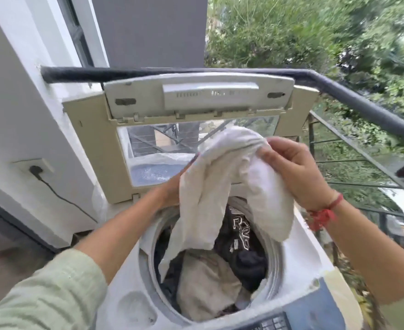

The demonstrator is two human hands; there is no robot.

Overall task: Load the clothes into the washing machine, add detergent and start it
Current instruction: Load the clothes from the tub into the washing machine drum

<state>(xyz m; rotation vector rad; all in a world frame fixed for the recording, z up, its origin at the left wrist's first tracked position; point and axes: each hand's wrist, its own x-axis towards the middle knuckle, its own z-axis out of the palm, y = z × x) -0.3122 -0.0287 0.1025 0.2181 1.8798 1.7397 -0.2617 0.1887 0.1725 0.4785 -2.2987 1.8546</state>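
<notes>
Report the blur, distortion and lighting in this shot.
Head view: soft daylight, no hard shadows; motion blur smears the trees and the black railing; the wide-angle bend curves that railing and the raised lid; the white garment in the right hand is fairly sharp.

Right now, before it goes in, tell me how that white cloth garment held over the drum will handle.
The white cloth garment is probably floppy: it drapes in loose folds from the right hand. It is likely light, since a pinch of fingers carries it. It should slump into the round drum onto the dark clothes, not roll.
</notes>
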